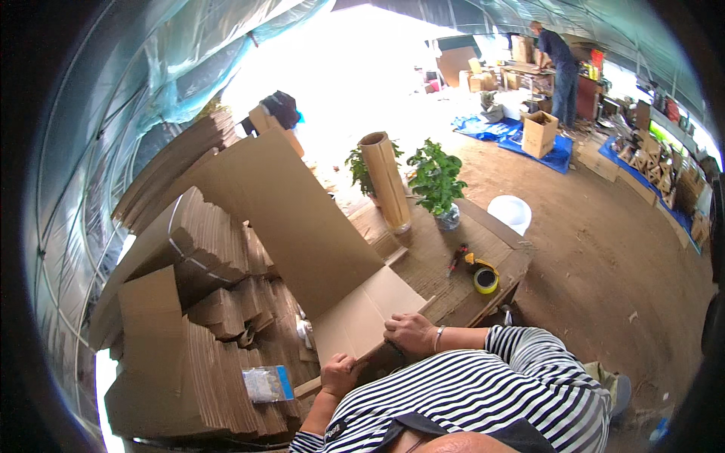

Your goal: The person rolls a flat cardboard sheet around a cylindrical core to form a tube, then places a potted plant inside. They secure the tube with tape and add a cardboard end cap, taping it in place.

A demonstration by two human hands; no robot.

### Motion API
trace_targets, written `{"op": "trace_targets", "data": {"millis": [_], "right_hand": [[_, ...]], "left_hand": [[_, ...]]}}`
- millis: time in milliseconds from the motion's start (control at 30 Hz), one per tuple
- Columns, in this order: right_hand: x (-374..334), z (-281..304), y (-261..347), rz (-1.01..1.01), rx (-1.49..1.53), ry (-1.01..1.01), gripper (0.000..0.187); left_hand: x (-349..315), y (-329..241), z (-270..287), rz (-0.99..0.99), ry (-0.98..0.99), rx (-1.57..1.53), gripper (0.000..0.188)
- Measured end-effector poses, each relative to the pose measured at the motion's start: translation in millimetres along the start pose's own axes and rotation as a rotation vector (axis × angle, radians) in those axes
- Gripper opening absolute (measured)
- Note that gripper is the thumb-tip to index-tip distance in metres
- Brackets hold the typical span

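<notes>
A large folded cardboard sheet lies in front of me, its pale near panel on the table and its tall brown panel slanting up and away. My left hand is closed on the near left corner of the pale panel. At the near right edge of the same panel, my right hand, with a bracelet at its wrist, has its fingers curled over the cardboard. The fingertips of both hands are partly hidden. To the right on the wooden table lie a yellow tape roll and a red-and-black hand tool.
Stacks of flat cardboard fill the left, with a clear plastic packet on them. A brown paper roll and a potted plant stand at the table's far end. Beyond are a white bucket, an open box and another person.
</notes>
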State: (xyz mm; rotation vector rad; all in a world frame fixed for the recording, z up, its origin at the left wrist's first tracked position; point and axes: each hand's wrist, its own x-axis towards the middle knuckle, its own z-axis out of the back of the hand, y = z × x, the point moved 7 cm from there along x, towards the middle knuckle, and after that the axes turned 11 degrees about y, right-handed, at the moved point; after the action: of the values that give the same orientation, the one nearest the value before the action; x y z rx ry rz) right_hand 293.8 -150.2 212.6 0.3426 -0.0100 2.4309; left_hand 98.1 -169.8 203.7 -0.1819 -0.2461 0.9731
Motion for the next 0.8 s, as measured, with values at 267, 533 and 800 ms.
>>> {"op": "trace_targets", "data": {"millis": [267, 533, 800], "right_hand": [[54, 17, 0, 0.015, -0.007, 0.141, 0.011], [41, -17, -4, -0.087, -0.174, -0.152, 0.017], [41, -85, -26, -0.181, 0.084, 0.427, 0.012]], "left_hand": [[-10, 27, 21, 0.134, -0.158, 0.33, 0.033], [5, 85, -11, 0.313, 0.291, -0.014, 0.052], [-7, 109, -55, 0.163, 0.275, 0.004, 0.023]]}}
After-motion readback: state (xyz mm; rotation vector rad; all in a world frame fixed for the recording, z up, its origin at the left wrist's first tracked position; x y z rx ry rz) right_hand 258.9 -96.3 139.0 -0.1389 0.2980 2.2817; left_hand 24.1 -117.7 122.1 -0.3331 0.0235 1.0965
